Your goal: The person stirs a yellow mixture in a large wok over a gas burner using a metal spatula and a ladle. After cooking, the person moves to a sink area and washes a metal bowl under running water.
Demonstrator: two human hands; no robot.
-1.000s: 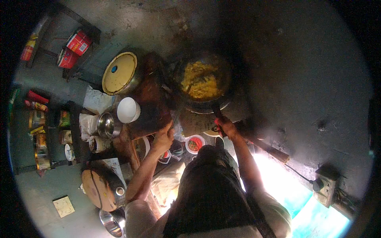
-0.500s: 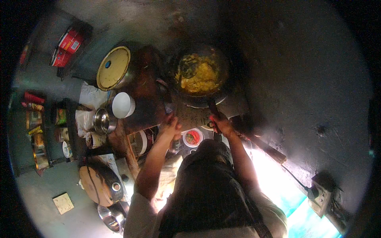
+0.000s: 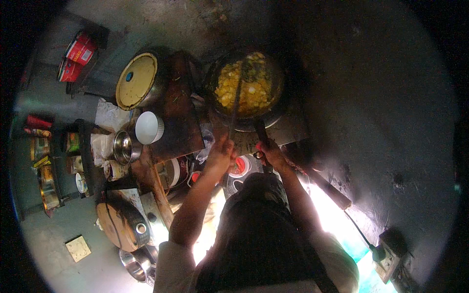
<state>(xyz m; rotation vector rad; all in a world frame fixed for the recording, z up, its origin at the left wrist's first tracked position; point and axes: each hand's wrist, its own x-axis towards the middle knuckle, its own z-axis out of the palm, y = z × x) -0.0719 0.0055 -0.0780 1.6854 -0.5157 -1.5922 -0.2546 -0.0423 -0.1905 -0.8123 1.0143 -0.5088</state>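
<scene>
A dark wok sits on the stove and holds yellow chunks of food with some darker green bits. My right hand is closed around the wok's dark handle, which points toward me. In my closed left hand is a long-handled utensil. Its thin dark shaft reaches over the near rim into the food, and the shape of its far end cannot be made out. Below my hands, partly covered by my left hand, stands a small white bowl with red contents.
On the dark counter at left stand a white bowl, a steel bowl and a large pot with a yellowish lid. A bare wall rises at right, with a corded plug lower down.
My left hand has moved right and slightly closer to the wok, with the utensil now showing across the food. The yellow chunks have shifted and spread. My right hand stays on the handle.
</scene>
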